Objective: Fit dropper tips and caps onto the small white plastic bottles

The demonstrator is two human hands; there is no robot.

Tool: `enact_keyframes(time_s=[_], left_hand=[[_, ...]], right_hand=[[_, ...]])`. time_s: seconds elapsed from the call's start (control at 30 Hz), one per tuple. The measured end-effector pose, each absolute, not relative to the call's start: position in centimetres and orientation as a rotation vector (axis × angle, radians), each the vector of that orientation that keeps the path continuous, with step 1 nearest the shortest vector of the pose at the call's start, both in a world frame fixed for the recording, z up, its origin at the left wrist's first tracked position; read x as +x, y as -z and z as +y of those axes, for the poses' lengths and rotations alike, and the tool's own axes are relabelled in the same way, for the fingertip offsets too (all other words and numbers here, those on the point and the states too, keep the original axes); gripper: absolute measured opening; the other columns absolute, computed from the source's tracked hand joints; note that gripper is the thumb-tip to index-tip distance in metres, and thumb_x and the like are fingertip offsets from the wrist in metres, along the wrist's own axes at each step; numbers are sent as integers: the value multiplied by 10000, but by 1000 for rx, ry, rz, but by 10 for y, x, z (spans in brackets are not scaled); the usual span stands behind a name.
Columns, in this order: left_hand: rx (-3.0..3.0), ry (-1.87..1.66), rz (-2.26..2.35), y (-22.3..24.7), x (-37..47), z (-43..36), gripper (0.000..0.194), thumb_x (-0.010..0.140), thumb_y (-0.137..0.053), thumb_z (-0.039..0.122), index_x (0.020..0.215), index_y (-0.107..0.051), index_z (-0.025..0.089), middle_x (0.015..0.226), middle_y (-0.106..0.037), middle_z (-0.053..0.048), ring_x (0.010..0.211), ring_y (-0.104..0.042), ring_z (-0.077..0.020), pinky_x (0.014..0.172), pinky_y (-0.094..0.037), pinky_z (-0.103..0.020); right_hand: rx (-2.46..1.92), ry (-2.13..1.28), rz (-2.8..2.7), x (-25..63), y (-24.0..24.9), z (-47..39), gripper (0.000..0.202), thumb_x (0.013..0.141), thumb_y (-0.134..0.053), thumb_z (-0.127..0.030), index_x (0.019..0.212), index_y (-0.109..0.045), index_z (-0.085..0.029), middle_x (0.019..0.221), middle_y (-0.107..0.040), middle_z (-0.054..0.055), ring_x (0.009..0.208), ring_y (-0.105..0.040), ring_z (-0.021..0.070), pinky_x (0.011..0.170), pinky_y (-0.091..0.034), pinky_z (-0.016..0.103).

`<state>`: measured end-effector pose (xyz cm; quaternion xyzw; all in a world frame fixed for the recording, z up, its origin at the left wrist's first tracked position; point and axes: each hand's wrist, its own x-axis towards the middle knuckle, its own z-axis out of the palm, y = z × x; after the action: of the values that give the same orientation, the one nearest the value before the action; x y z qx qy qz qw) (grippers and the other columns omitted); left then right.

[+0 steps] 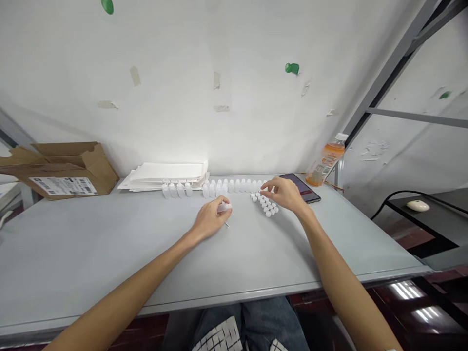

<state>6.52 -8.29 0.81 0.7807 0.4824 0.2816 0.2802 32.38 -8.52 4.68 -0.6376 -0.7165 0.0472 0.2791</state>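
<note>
My left hand [212, 217] is closed round a small white plastic bottle [224, 207], just above the table. A thin pale stick-like piece [227, 224] shows below its fingers; I cannot tell what it is. My right hand [283, 192] is over the back of a cluster of small white caps [268, 207], its fingertips drawn together in a pinch. Whatever they hold, if anything, is too small to make out. Behind both hands stands a row of small translucent white bottles [237, 185], partly hidden by my right hand. A few similar bottles [177, 190] stand farther left.
A stack of white sheets [164, 174] lies against the wall. An opened cardboard box [69, 170] sits at the far left. Behind my right hand are a phone [303, 187] and a leaning bottle of orange drink [326, 161]. A white mouse [418, 205] rests on a separate surface at right.
</note>
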Motion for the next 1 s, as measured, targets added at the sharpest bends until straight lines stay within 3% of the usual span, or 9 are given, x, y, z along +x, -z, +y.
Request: enact_keyframes(time_s=[0.23,0.7,0.83,1.0], left_hand=[[2127,-735,1298,-10,66,-84,191,825,-505,366,931,-574,224,667,-564,36,616,-560,-157,633,-378,-258],[2152,-760,1261,-8,66,-85,168,830,-512,339,934,-573,223,690,-586,26,631,-554,-154,621,-381,-252],[2139,-761,1258,-10,66,-86,182,837,-507,353,936,-579,217,688,-580,26,609,-543,-147,618,-382,-253],[2100,-808,1240,-9,67,-86,222,848,-508,386,952,-590,208,678,-579,20,628,-546,-153,635,-407,-254]], right_hand=[[-1883,66,-2038,302,-30,-80,176,861,-619,-293,949,-762,-241,895,-675,28,716,-576,143,564,-274,259],[-1842,26,-2079,298,-29,-81,185,826,-558,-155,819,-736,-206,848,-691,36,710,-579,151,550,-263,263],[-1639,-136,-2016,293,-33,-84,120,821,-582,-187,786,-695,-202,793,-693,6,633,-563,123,585,-316,253],[-1359,-574,-1854,281,-38,-91,116,819,-599,-270,772,-665,-188,766,-679,5,564,-544,104,571,-384,245]])
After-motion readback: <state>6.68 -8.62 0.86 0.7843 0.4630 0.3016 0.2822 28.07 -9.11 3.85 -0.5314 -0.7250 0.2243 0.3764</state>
